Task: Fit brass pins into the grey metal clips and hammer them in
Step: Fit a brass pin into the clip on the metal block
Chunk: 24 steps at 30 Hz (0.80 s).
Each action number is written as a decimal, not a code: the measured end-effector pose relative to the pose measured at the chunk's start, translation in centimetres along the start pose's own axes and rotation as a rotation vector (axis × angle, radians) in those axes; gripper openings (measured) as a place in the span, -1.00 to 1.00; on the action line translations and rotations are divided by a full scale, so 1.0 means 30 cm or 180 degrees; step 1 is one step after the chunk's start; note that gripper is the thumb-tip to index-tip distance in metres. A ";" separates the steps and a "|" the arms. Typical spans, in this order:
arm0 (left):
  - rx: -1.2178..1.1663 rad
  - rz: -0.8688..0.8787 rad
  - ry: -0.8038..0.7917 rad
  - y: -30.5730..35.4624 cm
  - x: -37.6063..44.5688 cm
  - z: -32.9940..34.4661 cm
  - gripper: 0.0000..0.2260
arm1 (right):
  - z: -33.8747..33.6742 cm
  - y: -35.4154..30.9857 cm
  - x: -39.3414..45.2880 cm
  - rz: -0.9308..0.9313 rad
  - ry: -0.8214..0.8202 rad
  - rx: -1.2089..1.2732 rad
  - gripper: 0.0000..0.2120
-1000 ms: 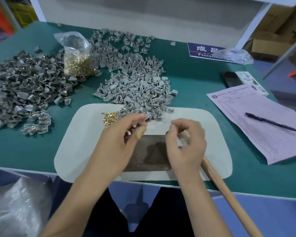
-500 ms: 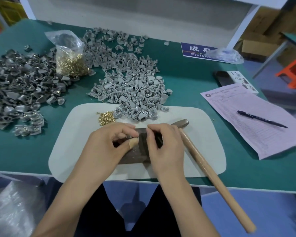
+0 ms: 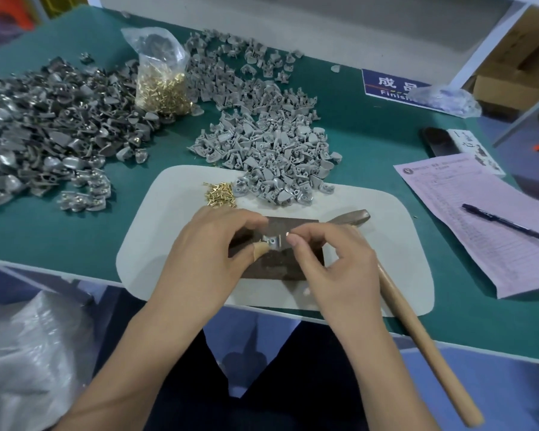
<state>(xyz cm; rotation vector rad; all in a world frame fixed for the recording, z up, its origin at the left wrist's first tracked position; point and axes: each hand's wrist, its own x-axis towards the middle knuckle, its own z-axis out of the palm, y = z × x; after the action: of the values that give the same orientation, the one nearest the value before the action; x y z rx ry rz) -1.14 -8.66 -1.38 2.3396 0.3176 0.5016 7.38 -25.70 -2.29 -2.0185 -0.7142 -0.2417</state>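
Note:
My left hand [image 3: 212, 253] pinches a grey metal clip [image 3: 273, 242] above the dark metal block [image 3: 277, 265] on the white mat [image 3: 156, 241]. My right hand [image 3: 333, 262] pinches a small brass pin [image 3: 287, 234] right at the clip's edge. A small heap of loose brass pins [image 3: 220, 195] lies on the mat's far left. A pile of light grey clips [image 3: 271, 147] spreads from the mat's far edge back. The hammer [image 3: 399, 303] lies on the mat to the right of my right hand, head [image 3: 352, 216] pointing away.
A darker pile of clips [image 3: 44, 129] covers the left of the green table. A plastic bag of brass pins [image 3: 162, 79] stands between the piles. A pink form [image 3: 479, 225] with a pen [image 3: 507, 223] lies right. A blue sign [image 3: 389, 85] sits at the back.
My hands have closed together over the block, bringing the clip and the pin into contact. The hammer lies still beside my right hand.

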 end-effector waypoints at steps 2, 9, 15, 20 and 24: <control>-0.0114 -0.0065 0.0037 -0.004 -0.004 0.000 -0.86 | -0.006 -0.017 0.020 0.0002 -0.0259 -0.0099 -0.97; 0.0128 -0.0155 0.0115 -0.007 -0.004 0.009 -0.90 | -0.031 -0.126 0.127 -0.0451 -0.1365 -0.1559 -0.93; 0.0315 0.0001 0.0146 -0.004 -0.010 0.014 -0.92 | -0.033 -0.234 0.196 -0.1245 -0.2142 -0.2736 -0.91; 0.0345 0.0048 0.0204 0.003 -0.010 0.008 -0.95 | -0.010 -0.277 0.178 -0.1407 -0.2431 -0.3082 -0.87; 0.0414 0.0076 0.0150 0.000 -0.002 0.004 -0.95 | -0.010 -0.284 0.185 -0.1179 -0.2437 -0.2975 -0.92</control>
<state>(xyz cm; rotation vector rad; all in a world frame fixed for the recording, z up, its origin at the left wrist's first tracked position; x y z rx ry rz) -1.14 -8.74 -1.47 2.4627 0.3543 0.5633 7.03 -20.55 6.47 -2.8795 -1.6948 0.0202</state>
